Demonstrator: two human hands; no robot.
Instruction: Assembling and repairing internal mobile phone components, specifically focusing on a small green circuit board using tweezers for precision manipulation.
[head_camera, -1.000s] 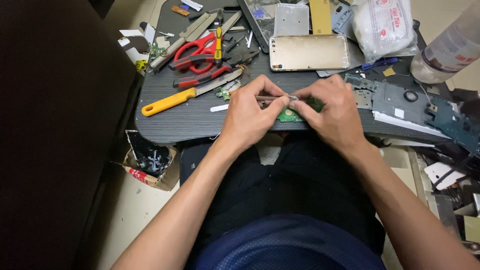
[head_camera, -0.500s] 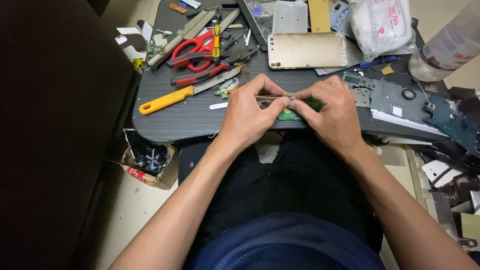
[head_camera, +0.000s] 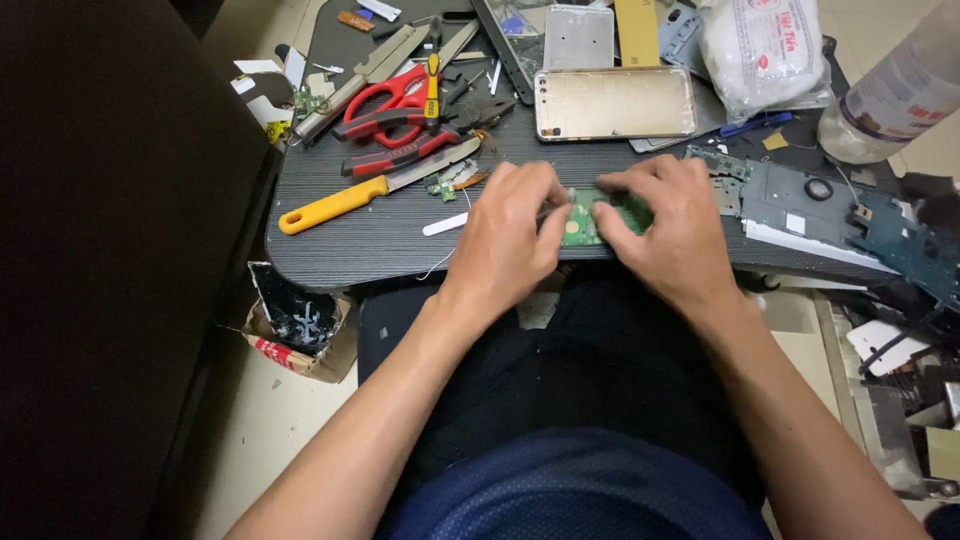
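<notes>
On the dark table (head_camera: 380, 245), near its front edge, both hands meet over a small green circuit board (head_camera: 580, 222). The left hand (head_camera: 510, 235) and right hand (head_camera: 665, 225) pinch it from opposite ends, its long axis running left to right between their fingertips.
</notes>
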